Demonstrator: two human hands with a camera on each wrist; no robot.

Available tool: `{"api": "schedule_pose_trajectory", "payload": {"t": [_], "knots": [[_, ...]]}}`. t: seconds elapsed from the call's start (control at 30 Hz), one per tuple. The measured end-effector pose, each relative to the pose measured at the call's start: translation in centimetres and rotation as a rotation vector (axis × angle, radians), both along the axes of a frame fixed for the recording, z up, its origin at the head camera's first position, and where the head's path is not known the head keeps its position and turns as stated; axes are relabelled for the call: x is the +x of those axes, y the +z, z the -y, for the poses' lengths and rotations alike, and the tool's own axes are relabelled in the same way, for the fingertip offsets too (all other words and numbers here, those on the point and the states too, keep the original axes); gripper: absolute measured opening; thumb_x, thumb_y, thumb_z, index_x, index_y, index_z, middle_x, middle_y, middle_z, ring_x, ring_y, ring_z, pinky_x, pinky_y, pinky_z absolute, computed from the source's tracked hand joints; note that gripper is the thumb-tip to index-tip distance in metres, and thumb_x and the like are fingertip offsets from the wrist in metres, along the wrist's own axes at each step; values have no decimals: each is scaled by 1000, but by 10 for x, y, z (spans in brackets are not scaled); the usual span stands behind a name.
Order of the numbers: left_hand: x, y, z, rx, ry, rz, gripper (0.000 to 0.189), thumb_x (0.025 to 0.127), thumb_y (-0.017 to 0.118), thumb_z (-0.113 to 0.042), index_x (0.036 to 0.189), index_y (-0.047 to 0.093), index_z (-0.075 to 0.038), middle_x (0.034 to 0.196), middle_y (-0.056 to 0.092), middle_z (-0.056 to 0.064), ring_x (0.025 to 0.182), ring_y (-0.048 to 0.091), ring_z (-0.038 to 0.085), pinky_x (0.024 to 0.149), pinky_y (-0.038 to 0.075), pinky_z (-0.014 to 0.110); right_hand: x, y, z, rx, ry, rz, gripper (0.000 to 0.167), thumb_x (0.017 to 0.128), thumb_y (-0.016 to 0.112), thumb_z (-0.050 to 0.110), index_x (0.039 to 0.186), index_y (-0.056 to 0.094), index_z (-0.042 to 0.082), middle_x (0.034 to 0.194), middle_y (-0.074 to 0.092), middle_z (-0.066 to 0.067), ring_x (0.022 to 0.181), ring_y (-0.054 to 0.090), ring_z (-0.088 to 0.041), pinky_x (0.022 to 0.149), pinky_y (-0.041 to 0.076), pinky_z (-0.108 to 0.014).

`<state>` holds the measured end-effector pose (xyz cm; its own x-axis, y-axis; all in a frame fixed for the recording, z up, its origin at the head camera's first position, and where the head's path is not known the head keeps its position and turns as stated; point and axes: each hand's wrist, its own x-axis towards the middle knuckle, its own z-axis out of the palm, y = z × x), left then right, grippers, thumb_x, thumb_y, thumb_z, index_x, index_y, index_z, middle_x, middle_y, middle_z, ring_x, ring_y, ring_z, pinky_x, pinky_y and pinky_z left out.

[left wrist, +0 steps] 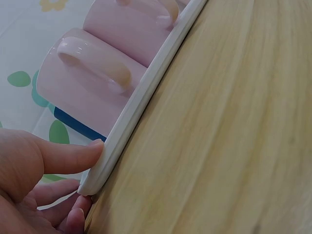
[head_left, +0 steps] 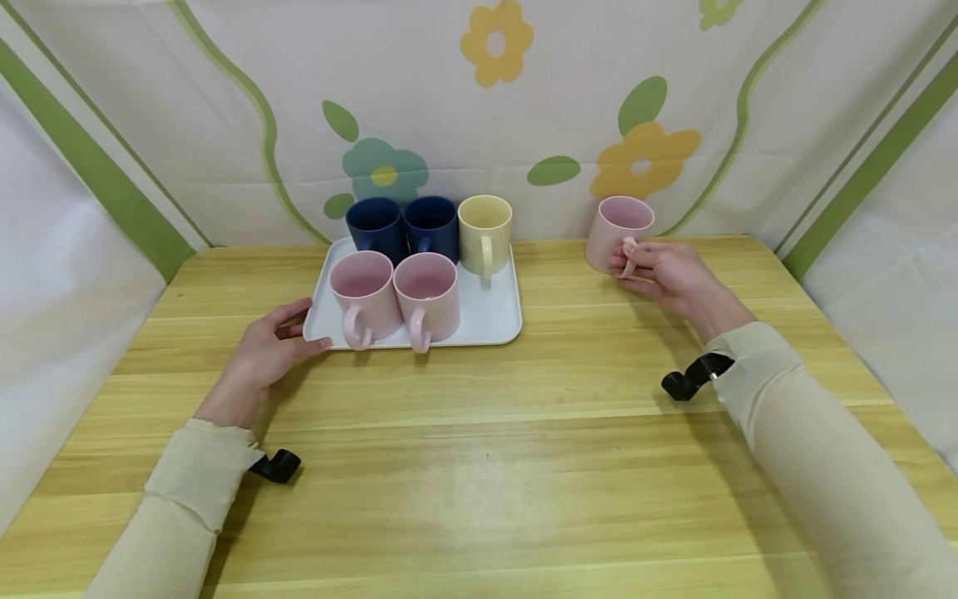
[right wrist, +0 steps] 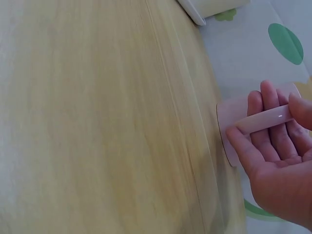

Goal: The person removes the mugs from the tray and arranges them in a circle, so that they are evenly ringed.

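A white tray [head_left: 482, 324] carries several mugs: two pink mugs [head_left: 365, 287] in front, two dark blue mugs [head_left: 377, 226] and a yellow mug [head_left: 485, 229] behind. At its front left corner my left hand [head_left: 268, 351] grips the rim. The left wrist view shows the thumb [left wrist: 78, 157] on the rim and fingertips below the corner. To the right of the tray, my right hand [head_left: 677, 274] holds another pink mug [head_left: 608, 237] by its handle. In the right wrist view, fingers pass behind the handle [right wrist: 265, 119] and the thumb rests on its upper end.
Everything stands near the back edge of a wooden table [head_left: 479, 466]. Behind it hangs a white curtain [head_left: 569, 100] printed with flowers and leaves. A black wrist mount [head_left: 279, 466] sticks out of the left sleeve, and another black mount [head_left: 692, 378] from the right.
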<state>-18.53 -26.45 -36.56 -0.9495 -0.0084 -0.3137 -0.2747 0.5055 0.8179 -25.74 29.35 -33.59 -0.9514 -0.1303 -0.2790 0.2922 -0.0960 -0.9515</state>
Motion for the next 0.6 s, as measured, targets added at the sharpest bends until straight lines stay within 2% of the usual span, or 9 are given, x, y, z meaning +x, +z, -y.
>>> {"api": "schedule_pose_trajectory", "payload": {"t": [0.17, 0.6], "knots": [[0, 0, 0, -7, -1, -2, 91, 99, 76, -26, 171, 22, -17, 173, 33, 16, 145, 38, 37, 105, 39, 33, -2, -1, -1, 6, 14, -7, 17, 106, 65, 20, 103, 80, 13, 102, 80, 1, 101, 76, -10, 96, 60, -27], [1, 0, -1, 8, -1, -5, 89, 100, 75, -22, 171, 22, -16, 171, 34, 19, 144, 39, 37, 105, 40, 32, -3, -1, 0, -14, -28, 8, 16, 104, 67, 20, 104, 82, 16, 105, 79, 6, 103, 73, -7, 100, 59, -29]]}}
